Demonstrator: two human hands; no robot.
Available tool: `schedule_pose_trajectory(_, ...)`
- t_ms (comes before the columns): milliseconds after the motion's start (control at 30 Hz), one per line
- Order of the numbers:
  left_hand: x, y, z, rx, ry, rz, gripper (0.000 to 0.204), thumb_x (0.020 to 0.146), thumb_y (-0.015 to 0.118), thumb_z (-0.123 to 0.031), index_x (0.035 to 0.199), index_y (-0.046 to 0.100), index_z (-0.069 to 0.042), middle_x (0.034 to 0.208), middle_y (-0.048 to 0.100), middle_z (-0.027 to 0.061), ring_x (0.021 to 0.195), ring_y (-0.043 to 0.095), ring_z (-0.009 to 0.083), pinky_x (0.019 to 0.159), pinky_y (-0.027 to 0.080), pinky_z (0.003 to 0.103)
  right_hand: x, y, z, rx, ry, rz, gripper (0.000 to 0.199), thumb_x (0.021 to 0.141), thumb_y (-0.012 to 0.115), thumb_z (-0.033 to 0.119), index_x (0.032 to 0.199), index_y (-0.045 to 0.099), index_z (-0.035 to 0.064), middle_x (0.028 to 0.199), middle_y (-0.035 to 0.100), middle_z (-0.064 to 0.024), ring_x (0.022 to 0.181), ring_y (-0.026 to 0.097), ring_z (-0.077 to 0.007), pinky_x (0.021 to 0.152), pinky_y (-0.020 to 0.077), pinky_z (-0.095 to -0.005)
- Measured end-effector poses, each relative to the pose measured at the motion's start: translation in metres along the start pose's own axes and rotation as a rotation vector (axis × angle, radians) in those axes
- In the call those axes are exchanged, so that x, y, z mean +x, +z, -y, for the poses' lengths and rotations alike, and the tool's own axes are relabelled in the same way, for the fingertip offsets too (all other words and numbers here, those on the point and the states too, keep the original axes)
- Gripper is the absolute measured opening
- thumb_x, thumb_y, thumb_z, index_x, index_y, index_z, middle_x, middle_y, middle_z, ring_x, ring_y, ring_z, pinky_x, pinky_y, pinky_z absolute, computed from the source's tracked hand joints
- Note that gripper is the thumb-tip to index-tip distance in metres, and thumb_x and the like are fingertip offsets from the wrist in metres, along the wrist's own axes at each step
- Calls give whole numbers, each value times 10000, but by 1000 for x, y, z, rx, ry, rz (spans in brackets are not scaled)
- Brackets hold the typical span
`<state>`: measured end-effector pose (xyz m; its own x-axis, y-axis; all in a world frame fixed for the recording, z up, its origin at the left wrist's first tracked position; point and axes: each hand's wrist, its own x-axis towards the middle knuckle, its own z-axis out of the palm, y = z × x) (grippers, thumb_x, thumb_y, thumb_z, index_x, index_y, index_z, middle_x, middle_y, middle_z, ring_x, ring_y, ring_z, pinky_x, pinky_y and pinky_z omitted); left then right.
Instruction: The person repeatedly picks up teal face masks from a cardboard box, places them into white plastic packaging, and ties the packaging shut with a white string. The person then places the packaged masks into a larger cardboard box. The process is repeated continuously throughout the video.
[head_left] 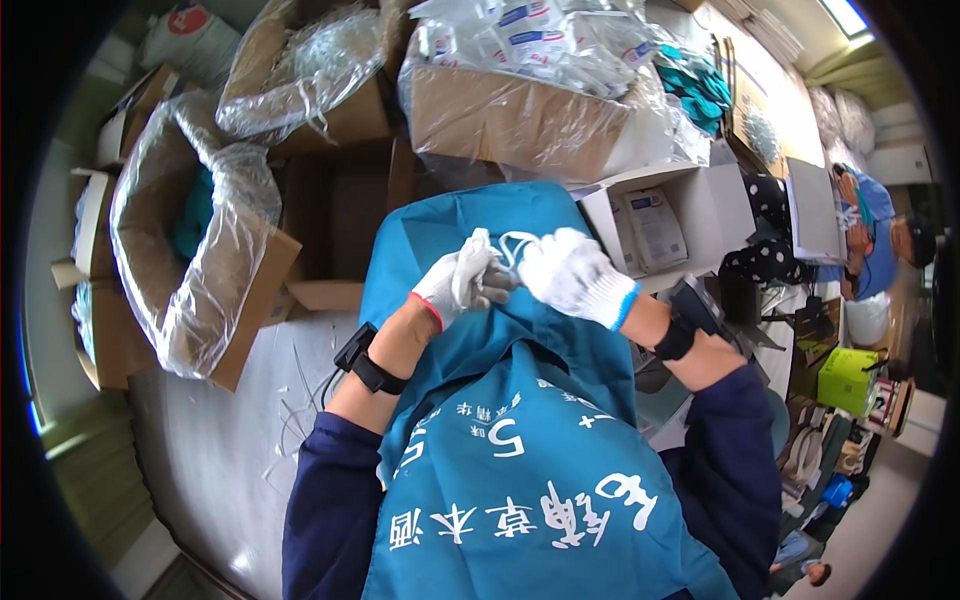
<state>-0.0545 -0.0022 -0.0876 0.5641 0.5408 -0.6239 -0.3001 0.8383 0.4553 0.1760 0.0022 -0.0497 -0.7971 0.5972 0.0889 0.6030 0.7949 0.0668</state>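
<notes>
My left hand (466,279), in a white knit glove with a red cuff, is pinched closed over my lap. Close beside it, my right hand (578,277) wears a white glove with a blue cuff and is also closed. A thin white cord (516,240) forms a small loop between the two sets of fingers. Its ends go out of sight inside the gloves. Beneath both hands the teal apron (470,215) spreads over my lap, with pale print on its chest part.
An open white box (720,205) with white packets (655,230) stands at right. Ahead, a plastic-lined carton (510,115) is heaped with packets. More lined cartons (255,290) stand at left, beside an open brown box (345,295). A person in blue (875,240) sits at far right.
</notes>
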Motion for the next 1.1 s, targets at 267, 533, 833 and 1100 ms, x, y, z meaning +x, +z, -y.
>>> schedule_pose_trajectory(267,41,-13,8,177,-173,39,266,971,587,-347,831,572,-121,709,536,0,571,486,95,459,336,222,20,10,-2,302,33,199,172,857,554,207,830,682,96,751,696,-136,662,679,-310,612,514,-415)
schedule_pose_trajectory(533,9,10,33,1072,249,-184,349,1051,483,-306,987,668,-17,766,633,80,672,577,166,631,452,331,-4,44,-11,295,22,-128,126,843,608,208,807,700,129,721,670,-93,638,634,-275,616,470,-424)
schedule_pose_trajectory(833,-58,-91,10,1299,318,-530,385,1043,440,-255,871,668,3,667,618,197,639,639,345,626,493,424,-27,-2,-34,2051,583,7,200,1012,576,209,1076,710,75,834,689,-49,656,621,-112,588,514,-254)
schedule_pose_trajectory(1100,-63,-32,-18,2255,182,-528,149,894,572,-170,883,690,-80,818,723,157,765,724,349,658,571,465,12,-32,-17,1114,616,-422,480,838,756,167,1284,614,56,1197,675,-109,954,683,-228,781,557,-310)
